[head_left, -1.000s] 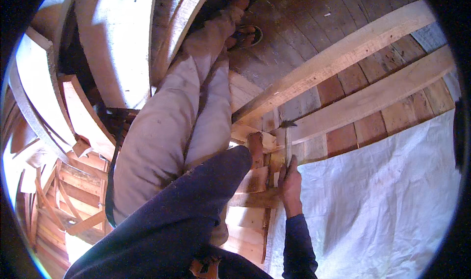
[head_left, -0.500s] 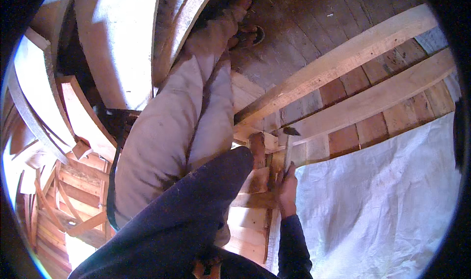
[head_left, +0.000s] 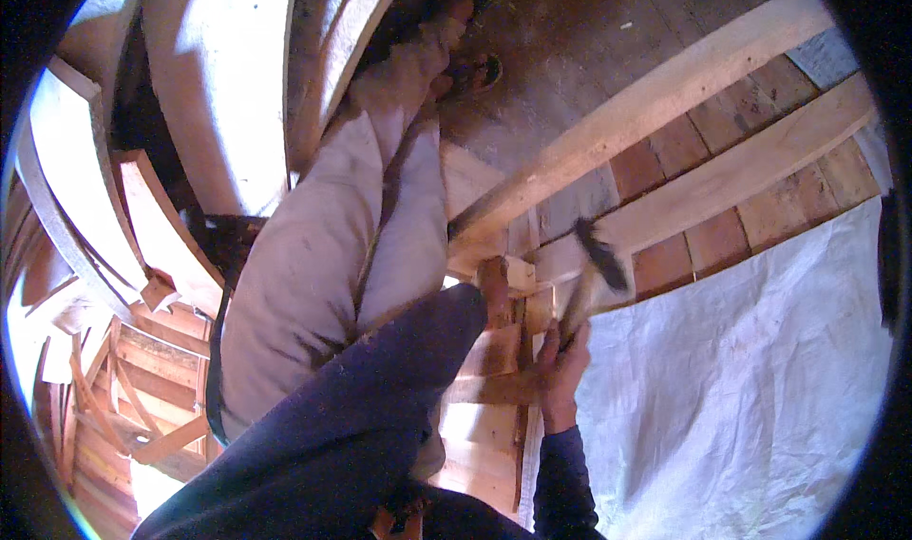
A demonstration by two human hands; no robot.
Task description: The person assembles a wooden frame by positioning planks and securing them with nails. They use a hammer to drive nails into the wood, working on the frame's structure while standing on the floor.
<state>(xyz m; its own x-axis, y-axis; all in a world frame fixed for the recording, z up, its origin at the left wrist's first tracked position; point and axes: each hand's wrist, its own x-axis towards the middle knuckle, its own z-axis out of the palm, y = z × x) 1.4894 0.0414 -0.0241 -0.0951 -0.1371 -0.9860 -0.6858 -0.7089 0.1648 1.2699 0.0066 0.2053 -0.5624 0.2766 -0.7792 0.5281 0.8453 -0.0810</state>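
My right hand [head_left: 564, 358] is closed round the handle of a hammer [head_left: 602, 255]. The dark hammer head is smeared by motion. It stands above the hand, in front of a pale timber beam [head_left: 703, 203]. A dark sleeve [head_left: 562, 483] covers the wrist and forearm. Beside the hand are the end of a short wooden block [head_left: 494, 291] and an upright wooden post [head_left: 538, 317]. A broad shape in dark cloth [head_left: 361, 397] reaches from the lower left toward that block. I cannot make out my left hand in this view.
Legs in beige trousers [head_left: 304, 246] stretch toward sandalled feet at the top. Another long beam [head_left: 655, 108] crosses above brownish planks [head_left: 717, 241]. A white sheet [head_left: 722, 388] hangs at right. Curved pale boards [head_left: 218, 84] and wooden framing [head_left: 152, 378] stand at left.
The hammer head has swung lower and slightly right, close to my right hand, and is now blurred. The hand has shifted a little with it. The view has moved slightly.
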